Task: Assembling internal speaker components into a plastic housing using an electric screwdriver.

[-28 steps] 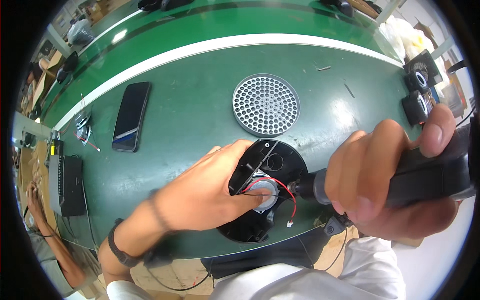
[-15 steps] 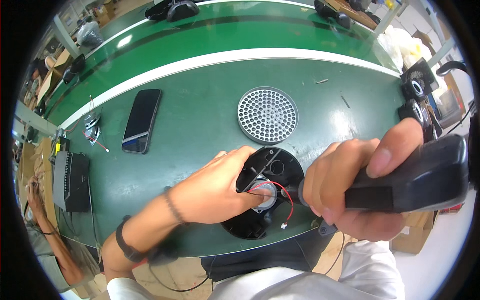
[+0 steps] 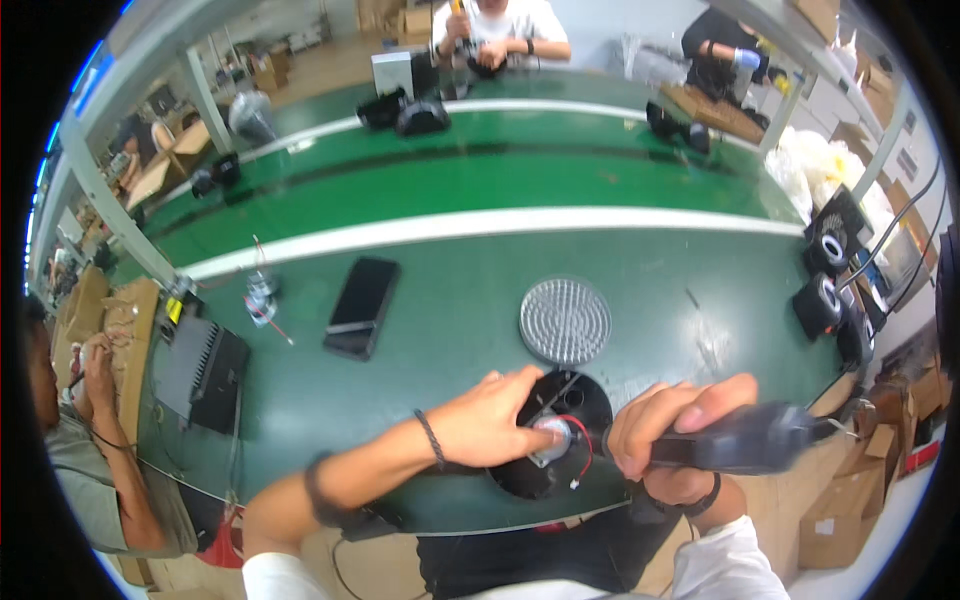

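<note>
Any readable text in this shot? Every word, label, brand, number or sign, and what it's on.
None can be read.
White patch on the cardboard box: too small and blurred to tell any print.
Smartphone: dark screen, nothing legible.
Black power tool in the right hand: no legible marking.

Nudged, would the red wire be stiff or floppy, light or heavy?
The red wire looks floppy, since it is thin and curves loosely. Probably light too, given that thinness. Its white plug would likely swing along, being at the free end.
</note>
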`<state>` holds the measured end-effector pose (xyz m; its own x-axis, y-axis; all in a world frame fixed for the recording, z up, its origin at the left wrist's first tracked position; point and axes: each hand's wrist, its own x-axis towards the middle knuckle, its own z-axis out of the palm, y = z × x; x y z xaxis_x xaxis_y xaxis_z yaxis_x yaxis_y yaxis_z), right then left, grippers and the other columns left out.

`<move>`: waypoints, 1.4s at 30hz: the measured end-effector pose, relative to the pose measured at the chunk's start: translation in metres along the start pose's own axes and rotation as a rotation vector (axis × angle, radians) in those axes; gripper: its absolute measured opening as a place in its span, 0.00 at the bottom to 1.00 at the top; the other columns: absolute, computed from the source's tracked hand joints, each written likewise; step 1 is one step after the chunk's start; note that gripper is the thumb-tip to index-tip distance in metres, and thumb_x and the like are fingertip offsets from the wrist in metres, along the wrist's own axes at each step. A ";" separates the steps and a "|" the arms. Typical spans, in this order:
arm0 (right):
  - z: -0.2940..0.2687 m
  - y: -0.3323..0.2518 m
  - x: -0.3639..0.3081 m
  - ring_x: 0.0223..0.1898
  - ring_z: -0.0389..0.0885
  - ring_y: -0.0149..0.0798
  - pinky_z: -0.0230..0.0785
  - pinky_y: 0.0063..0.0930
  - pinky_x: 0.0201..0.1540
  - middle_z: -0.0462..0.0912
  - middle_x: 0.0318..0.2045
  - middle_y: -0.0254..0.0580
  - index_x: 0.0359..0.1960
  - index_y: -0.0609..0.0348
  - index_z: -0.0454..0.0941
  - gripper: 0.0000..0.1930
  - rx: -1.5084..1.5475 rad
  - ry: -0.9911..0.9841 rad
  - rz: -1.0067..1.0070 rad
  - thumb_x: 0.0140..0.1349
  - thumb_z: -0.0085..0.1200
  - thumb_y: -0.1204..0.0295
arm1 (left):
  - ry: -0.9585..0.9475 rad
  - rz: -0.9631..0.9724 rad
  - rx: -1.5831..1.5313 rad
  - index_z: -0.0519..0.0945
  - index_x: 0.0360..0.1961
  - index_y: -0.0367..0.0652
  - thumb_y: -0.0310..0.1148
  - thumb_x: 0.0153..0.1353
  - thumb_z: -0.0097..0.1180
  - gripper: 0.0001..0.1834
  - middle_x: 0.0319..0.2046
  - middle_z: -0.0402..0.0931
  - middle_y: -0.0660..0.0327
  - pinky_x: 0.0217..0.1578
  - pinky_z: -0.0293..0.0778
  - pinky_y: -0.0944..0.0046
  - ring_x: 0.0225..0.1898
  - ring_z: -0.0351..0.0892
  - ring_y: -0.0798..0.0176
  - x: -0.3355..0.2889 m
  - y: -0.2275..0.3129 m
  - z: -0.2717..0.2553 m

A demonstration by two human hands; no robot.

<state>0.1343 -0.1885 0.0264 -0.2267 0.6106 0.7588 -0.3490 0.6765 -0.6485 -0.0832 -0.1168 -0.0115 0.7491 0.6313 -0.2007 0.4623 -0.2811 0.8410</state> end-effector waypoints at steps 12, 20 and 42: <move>-0.044 -0.025 0.065 0.21 0.76 0.30 0.71 0.23 0.24 0.82 0.37 0.50 0.63 0.63 0.60 0.28 -0.253 0.475 -0.055 0.67 0.60 0.72 | 0.049 0.055 -0.047 0.69 0.62 0.34 0.49 0.62 0.67 0.37 0.51 0.78 0.41 0.56 0.73 0.52 0.53 0.79 0.45 -0.008 -0.001 0.004; -0.135 0.020 0.055 0.32 0.80 0.28 0.75 0.23 0.38 0.82 0.41 0.45 0.57 0.59 0.64 0.26 -0.417 0.595 0.040 0.62 0.64 0.79 | 0.015 -0.148 -0.029 0.65 0.65 0.27 0.49 0.64 0.66 0.42 0.54 0.79 0.41 0.53 0.78 0.57 0.52 0.83 0.52 -0.018 0.035 -0.042; -0.176 0.084 0.013 0.21 0.78 0.24 0.71 0.21 0.27 0.82 0.23 0.35 0.44 0.61 0.78 0.18 -0.743 0.429 0.435 0.58 0.72 0.67 | 1.005 -0.355 -0.651 0.77 0.55 0.34 0.39 0.58 0.71 0.29 0.49 0.78 0.49 0.27 0.89 0.61 0.40 0.84 0.52 0.415 -0.092 -0.278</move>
<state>0.2625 -0.0509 -0.0285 0.2026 0.8687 0.4520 0.3857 0.3535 -0.8522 0.0534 0.3714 -0.0324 -0.1950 0.9520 -0.2358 0.0294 0.2460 0.9688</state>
